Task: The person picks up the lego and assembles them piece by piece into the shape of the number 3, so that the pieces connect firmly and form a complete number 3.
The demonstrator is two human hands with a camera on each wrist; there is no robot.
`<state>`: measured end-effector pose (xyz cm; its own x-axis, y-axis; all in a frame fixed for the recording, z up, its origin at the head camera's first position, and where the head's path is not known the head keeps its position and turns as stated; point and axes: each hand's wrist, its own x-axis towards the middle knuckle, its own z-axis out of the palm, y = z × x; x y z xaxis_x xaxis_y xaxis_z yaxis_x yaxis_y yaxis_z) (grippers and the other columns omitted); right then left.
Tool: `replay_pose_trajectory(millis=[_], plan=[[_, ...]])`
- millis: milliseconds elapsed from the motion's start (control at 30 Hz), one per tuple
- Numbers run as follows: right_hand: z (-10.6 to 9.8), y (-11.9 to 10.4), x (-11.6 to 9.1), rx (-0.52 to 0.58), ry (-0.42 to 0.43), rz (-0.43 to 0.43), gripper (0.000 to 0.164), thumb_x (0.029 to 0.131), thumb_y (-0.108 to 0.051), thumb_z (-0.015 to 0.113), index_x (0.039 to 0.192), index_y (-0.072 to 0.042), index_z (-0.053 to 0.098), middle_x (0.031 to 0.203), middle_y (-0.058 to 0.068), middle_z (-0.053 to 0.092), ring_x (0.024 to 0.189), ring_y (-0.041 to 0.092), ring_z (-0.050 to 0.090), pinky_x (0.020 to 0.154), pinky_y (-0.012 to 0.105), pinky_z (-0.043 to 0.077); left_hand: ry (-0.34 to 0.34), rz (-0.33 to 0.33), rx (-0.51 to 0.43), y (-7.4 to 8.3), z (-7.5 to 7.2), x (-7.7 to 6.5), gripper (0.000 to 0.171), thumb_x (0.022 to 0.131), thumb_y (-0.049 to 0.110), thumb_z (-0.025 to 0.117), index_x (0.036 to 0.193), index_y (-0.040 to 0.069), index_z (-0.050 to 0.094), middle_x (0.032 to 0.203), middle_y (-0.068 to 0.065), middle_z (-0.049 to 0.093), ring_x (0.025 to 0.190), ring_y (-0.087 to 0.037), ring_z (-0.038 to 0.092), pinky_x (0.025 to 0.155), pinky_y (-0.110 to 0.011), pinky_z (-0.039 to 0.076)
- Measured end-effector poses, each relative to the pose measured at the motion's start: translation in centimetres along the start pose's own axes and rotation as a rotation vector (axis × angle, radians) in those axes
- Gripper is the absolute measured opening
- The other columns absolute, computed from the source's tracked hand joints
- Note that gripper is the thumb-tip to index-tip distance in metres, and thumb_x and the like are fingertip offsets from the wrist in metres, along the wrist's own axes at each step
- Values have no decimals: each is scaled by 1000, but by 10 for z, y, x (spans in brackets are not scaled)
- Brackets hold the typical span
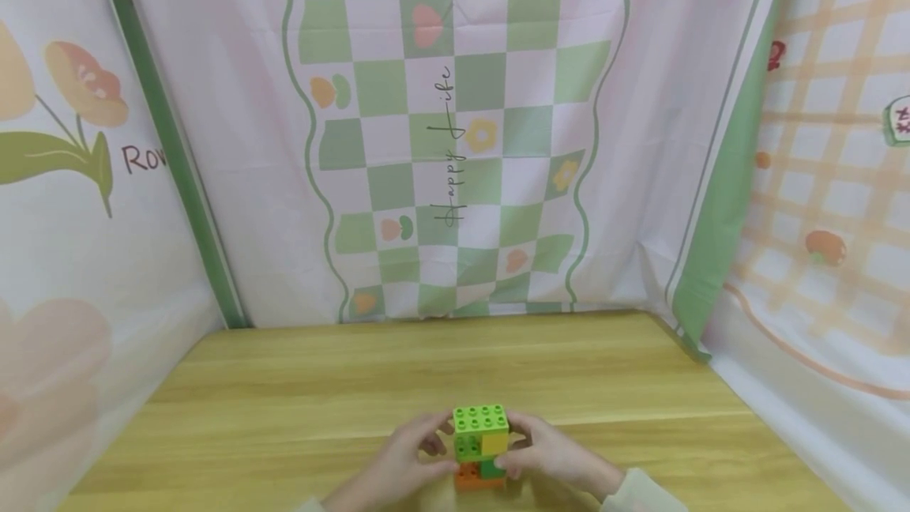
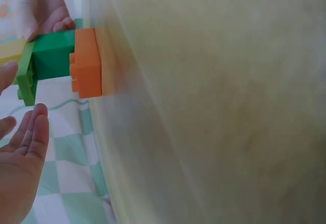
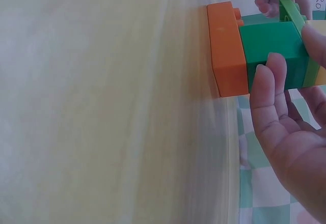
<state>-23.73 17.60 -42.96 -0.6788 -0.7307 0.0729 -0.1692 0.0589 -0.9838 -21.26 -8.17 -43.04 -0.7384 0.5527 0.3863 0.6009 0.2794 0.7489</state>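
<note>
A small stack of toy building bricks stands upright on the table between both hands. At its base is an orange brick [image 1: 479, 483], bearing a dark green brick [image 3: 275, 53] on its right half. Above come a light green plate [image 2: 26, 76], a yellow brick [image 1: 494, 443] on the right, and a studded light green brick [image 1: 480, 417] on top. My left hand [image 1: 412, 449] holds the stack's left side, fingertips at the top brick. From the right, my right hand [image 1: 543, 453] grips it, thumb near the plate, other fingertips touching the dark green brick. Some fingertips are hidden.
The wooden table [image 1: 320, 370] stretches ahead and to both sides. A green-and-white checked curtain [image 1: 455, 141] hangs at its back edge. Printed cloths stand along the left side [image 1: 57, 259] and the right side [image 1: 817, 180].
</note>
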Motion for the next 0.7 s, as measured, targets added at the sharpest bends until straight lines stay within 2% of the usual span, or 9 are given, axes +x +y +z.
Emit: replay_pose_trajectory(millis=[233, 367, 700], plan=[[0, 0, 0, -1, -1, -12, 49, 87, -6, 59, 131, 6, 39, 109, 16, 56, 82, 26, 60, 67, 29, 50, 20, -156, -127, -3, 5, 0, 45, 80, 20, 71, 121, 8, 55, 104, 5, 56, 83, -9, 56, 72, -24, 49], [0, -1, -1, 9, -2, -6, 49, 87, -6, 59, 131, 6, 39, 109, 16, 56, 83, 26, 60, 67, 28, 50, 51, -233, -181, -2, 8, 0, 36, 79, 16, 73, 112, 10, 58, 100, 3, 56, 82, -11, 56, 71, -24, 48], [0, -2, 0, 26, -9, 6, 48, 89, -6, 58, 131, 6, 39, 110, 16, 56, 82, 24, 59, 67, 27, 49, 100, -340, -231, -4, 15, 2, 28, 78, 9, 72, 102, 8, 58, 94, -1, 56, 78, -14, 56, 66, -24, 48]])
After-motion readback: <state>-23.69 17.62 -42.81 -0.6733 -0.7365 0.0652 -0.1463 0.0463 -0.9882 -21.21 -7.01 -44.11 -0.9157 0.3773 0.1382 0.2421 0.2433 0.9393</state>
